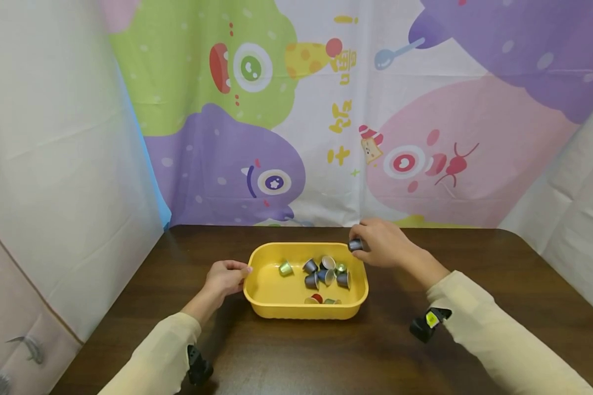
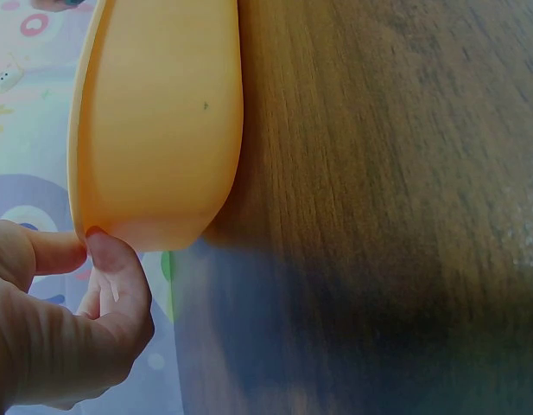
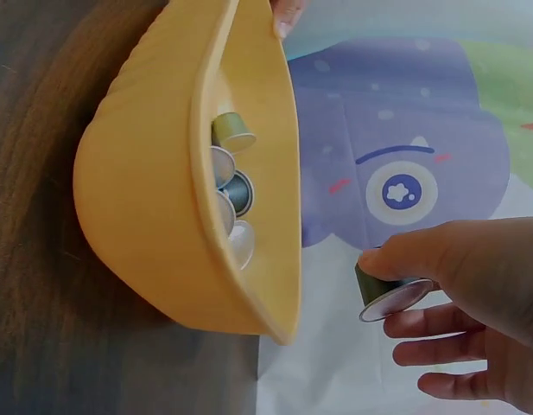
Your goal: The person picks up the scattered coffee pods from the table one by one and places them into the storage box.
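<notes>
A yellow plastic bin stands on the table, with several coffee capsules inside. My left hand pinches the bin's left rim between thumb and fingers, as the left wrist view also shows. Over the bin's right end, my right hand holds a dark coffee capsule between thumb and fingers, its foil lid facing down in the right wrist view. A light green capsule lies apart toward the left of the bin. Dark grey capsules cluster right of the middle, and a red one sits by the near wall.
The dark wooden table reaches back to a hanging cloth printed with cartoon monsters. White cloth hangs on the left side too. A black wrist camera sits on each sleeve.
</notes>
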Action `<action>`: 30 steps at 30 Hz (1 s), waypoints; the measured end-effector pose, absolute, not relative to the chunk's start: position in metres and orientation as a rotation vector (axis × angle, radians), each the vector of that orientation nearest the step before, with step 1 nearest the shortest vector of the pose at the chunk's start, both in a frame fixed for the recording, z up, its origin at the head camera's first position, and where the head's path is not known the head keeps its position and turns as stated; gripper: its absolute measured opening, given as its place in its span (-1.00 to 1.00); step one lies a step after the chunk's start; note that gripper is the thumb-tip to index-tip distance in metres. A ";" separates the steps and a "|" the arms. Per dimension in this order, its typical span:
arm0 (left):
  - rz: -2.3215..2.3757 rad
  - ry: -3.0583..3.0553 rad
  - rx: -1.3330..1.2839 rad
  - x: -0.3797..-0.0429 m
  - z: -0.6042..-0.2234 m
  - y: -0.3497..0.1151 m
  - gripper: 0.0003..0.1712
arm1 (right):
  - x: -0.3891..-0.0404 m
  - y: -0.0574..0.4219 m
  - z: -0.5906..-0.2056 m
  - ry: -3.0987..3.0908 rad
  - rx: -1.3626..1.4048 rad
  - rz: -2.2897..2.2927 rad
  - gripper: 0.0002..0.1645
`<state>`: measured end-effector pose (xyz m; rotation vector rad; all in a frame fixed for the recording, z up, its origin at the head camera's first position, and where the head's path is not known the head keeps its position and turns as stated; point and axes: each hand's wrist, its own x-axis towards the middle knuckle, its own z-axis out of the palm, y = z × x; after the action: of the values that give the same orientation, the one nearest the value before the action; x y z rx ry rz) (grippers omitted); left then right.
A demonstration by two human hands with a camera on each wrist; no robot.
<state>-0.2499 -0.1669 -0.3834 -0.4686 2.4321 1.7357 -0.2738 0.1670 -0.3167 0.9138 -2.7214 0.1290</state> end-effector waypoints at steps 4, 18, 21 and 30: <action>1.739 2.432 -0.464 -0.249 -0.384 -0.167 -0.73 | -0.275 0.163 -0.313 -2.743 0.936 0.127 -0.77; 1.752 2.433 -0.448 -0.252 -0.384 -0.168 -0.71 | -0.283 0.152 -0.307 -2.863 1.021 0.070 -0.78; 1.757 2.431 -0.451 -0.252 -0.384 -0.168 -0.72 | -0.286 0.148 -0.305 -2.916 1.024 0.065 -0.79; 1.778 2.413 -0.443 -0.250 -0.385 -0.167 -0.72 | -0.291 0.141 -0.302 -3.057 1.040 -0.030 -0.76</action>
<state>-0.2498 -0.1674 -0.3846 -0.4433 2.4134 1.7781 -0.2908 0.1410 -0.3023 1.0399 -3.0574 -0.0299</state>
